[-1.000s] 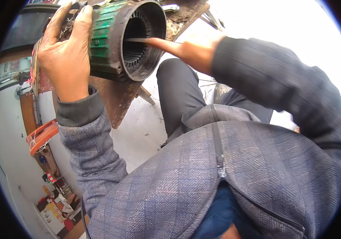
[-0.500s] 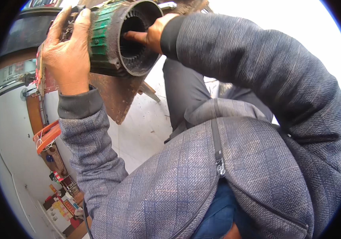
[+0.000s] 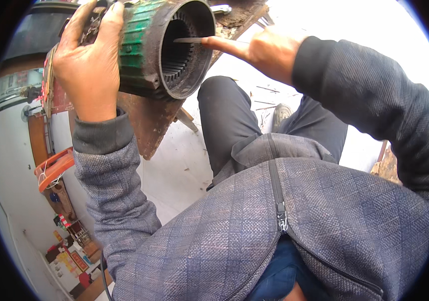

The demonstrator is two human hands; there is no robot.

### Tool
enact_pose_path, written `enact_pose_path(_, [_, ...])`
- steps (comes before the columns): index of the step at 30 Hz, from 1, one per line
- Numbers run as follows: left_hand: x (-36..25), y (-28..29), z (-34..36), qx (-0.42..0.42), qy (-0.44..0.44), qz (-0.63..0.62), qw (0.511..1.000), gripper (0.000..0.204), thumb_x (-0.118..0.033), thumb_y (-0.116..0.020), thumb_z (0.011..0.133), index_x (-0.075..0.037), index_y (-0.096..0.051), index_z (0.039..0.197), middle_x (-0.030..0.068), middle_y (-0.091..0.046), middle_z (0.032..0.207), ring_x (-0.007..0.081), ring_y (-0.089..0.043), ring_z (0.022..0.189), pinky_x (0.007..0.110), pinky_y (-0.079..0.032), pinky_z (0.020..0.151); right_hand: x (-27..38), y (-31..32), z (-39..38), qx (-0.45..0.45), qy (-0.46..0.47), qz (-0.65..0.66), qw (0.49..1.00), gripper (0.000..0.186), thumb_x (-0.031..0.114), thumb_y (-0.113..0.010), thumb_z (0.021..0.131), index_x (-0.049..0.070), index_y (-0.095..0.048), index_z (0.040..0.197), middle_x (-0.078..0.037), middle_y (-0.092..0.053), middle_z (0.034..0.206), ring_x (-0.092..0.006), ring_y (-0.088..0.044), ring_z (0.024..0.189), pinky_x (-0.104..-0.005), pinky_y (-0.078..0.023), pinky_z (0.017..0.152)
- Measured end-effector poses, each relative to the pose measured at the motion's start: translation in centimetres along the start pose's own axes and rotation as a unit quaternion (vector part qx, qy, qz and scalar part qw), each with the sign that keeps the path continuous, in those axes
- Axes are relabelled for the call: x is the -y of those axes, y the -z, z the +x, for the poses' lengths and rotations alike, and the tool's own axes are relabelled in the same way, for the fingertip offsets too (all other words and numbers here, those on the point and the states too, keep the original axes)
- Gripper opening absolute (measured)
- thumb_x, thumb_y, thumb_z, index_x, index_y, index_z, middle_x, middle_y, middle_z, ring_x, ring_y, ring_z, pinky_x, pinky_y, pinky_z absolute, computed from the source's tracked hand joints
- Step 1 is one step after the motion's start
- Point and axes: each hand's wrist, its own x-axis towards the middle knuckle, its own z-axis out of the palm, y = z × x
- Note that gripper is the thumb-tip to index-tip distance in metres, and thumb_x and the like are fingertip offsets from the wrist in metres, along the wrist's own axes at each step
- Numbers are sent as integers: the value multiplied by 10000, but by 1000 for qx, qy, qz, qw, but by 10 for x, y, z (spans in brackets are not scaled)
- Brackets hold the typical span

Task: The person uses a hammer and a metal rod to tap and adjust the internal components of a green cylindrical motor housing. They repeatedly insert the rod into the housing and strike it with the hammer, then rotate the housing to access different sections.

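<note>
A green ribbed electric motor housing (image 3: 139, 47) lies on its side at the upper left, its round open end turned toward the right. Narrow slots line the stator core (image 3: 177, 62) inside it. Against the housing's far end rests my left hand (image 3: 89, 65), gripping it with the fingers spread over its edge. Just outside the open end, my right hand (image 3: 269, 50) pinches a thin flat metal strip (image 3: 189, 40) with the index finger stretched along it. The strip's tip reaches into the bore; some of my right fingers are hidden.
A worn wooden bench (image 3: 149, 120) supports the housing, and a metal tool (image 3: 221, 9) lies on it behind the open end. My legs (image 3: 227, 115) are just right of the bench. Thin scraps (image 3: 264, 103) litter the floor. An orange object (image 3: 56, 168) stands at the left.
My right hand has drawn back to the right, out of the bore, and the strip now shows. The housing appears slightly farther right, with my left hand still on it.
</note>
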Motion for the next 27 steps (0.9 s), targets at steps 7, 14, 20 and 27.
enact_pose_path(7, [-1,0,1,5,-7,6,1000,400,-177,-831,951,-12,-752,1307,91,-762,1210,148,-705,1067,275,-551,975,26,-20,46,-143,15,-102,984,775,132,-611,997,349,-309,1677,-84,-656,635,-172,-649,460,-352,-575,449])
enact_pose_path(14, [1,-3,4,7,-12,22,1000,411,-182,-828,955,-5,-745,1317,83,-766,1187,139,-702,1056,266,-555,957,32,-2,62,0,-38,37,999,629,249,-530,1075,439,-352,1648,-137,-735,905,-274,-770,790,-484,-634,676])
enact_pose_path(20, [6,-1,-1,-5,-12,-10,1000,401,-163,-826,953,-5,-746,1313,88,-771,1184,138,-708,1034,264,-563,943,-12,-13,6,-130,23,-110,985,699,146,-513,1048,413,-331,1668,-62,-586,645,-158,-617,511,-408,-530,441])
enact_pose_path(27, [-1,-2,4,7,-14,24,1000,409,-169,-832,947,7,-747,1306,92,-770,1192,144,-708,1041,265,-553,964,-1,-35,53,-228,42,-83,969,749,102,-560,1024,386,-322,1675,-78,-550,575,-183,-574,432,-394,-531,415])
